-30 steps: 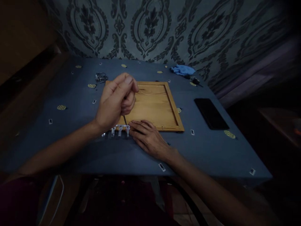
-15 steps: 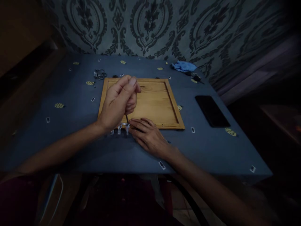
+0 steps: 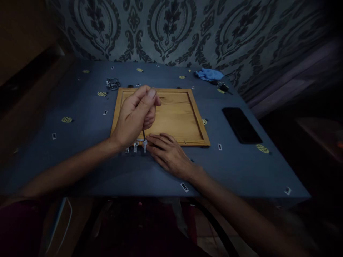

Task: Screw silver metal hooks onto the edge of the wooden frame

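Observation:
My left hand (image 3: 135,114) is closed in a fist above the wooden framed panel (image 3: 177,114). From under it the thin dark shaft of a screwdriver (image 3: 144,135) points down; the handle is hidden inside my fingers. The shaft's tip meets a small metal hinge piece (image 3: 145,145) on the panel's near edge. Similar metal hinge parts (image 3: 135,146) stick out just left of it, partly behind my left wrist. My right hand (image 3: 170,153) lies with fingers outstretched across the panel's near edge, its fingertips beside the hinge piece.
Loose metal hardware (image 3: 113,84) lies beyond the panel's far left corner. A black phone (image 3: 241,125) rests at the right. Toward the back right are a blue cloth (image 3: 209,74) and a dark tool (image 3: 223,86). A patterned wall (image 3: 171,32) borders the blue-covered table (image 3: 80,160).
Almost nothing differs. The whole view has shifted very slightly, while both hands keep the same places and the screwdriver stays on the hinge piece.

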Tool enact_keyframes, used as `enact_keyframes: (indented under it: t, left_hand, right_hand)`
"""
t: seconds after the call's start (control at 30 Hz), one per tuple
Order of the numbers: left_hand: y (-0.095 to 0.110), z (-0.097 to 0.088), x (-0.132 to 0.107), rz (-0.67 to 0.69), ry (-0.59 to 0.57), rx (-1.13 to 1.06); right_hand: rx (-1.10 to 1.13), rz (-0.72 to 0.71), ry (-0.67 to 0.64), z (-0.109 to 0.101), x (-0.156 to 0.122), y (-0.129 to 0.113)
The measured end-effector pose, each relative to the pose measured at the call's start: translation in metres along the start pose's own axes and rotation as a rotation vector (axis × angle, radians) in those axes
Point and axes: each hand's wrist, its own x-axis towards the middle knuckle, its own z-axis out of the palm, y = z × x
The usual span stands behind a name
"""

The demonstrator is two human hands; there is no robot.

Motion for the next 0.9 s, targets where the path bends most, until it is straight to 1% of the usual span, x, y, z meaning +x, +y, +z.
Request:
enact_keyframes:
  t: [0.13,0.3,0.4,0.6,0.73,0.9]
  left_hand:
    - [0.0,0.0014,-0.0022,-0.002,0.009,0.041]
    - [-0.003,0.004,-0.0059,0.05,0.014,0.065]
    - [-0.0046,0.0046,-0.0068,0.069,0.0,0.079]
    - [-0.0063,0.0022,-0.0085,0.054,-0.032,0.134]
    - [-0.0034,0.0012,-0.0097,0.037,-0.068,0.196]
    - [0.0012,0.0006,-0.0082,0.034,-0.107,0.272]
  right_hand:
    - [0.009,0.007,-0.011,-0.0002,-0.0003,-0.0006]
    - [0.011,0.011,-0.008,-0.0007,-0.0002,-0.0009]
    - [0.009,0.005,0.0,-0.0005,0.0001,-0.0007]
    - [0.003,0.001,0.018,-0.0006,0.0003,-0.0011]
    - [0.011,0.017,-0.013,-0.0014,0.0005,-0.0018]
    - [0.01,0.006,0.005,-0.0021,0.0005,-0.0017]
